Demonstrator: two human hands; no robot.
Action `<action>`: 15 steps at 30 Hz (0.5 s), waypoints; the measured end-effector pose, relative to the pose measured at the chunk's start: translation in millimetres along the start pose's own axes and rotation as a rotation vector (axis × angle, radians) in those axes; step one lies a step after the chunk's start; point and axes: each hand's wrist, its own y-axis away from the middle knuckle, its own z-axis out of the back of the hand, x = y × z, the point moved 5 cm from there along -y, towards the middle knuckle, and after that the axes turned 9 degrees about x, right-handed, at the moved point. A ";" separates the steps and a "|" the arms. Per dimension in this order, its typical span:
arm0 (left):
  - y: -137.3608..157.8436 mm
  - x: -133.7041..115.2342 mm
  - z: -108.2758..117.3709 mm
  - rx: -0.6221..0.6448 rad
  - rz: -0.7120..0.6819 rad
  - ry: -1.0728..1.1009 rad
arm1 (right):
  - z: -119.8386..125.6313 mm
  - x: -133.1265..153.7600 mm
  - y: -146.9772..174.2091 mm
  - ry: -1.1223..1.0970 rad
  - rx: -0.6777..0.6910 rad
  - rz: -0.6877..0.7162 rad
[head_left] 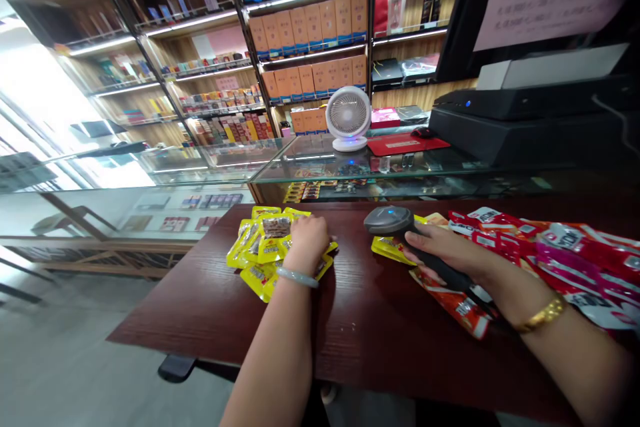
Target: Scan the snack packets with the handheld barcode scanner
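My right hand [445,250] is wrapped round the handle of a black barcode scanner [390,219], whose grey head points left and shows a small blue light. A yellow snack packet [387,250] lies under the scanner head. On the left, my left hand [310,240] rests at the right side of a pile of yellow snack packets [260,250], its fingers curled on one of them; the fingertips are mostly hidden. Orange [457,303] and red snack bags [495,230] lie beneath and beyond my right hand.
The dark wooden table [200,293] meets a glass display counter [310,170] at its far edge. A white fan [349,113], a red mat [407,143] and black equipment [505,127] stand on the counter. Behind are shelves of boxes [310,27].
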 end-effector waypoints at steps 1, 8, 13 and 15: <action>-0.5 10.8 2.1 0.022 0.060 -0.039 | -1.3 -1.2 -1.1 -0.006 0.008 -0.006; -2.9 22.3 7.4 -0.006 0.117 -0.103 | -5.8 -7.4 -4.9 0.030 0.067 -0.039; -3.8 12.7 14.6 -0.103 0.160 0.232 | -7.2 -4.7 -3.8 0.083 0.085 -0.016; -3.7 8.5 16.4 -0.122 0.154 0.309 | -7.8 -3.5 -3.2 0.089 0.088 -0.009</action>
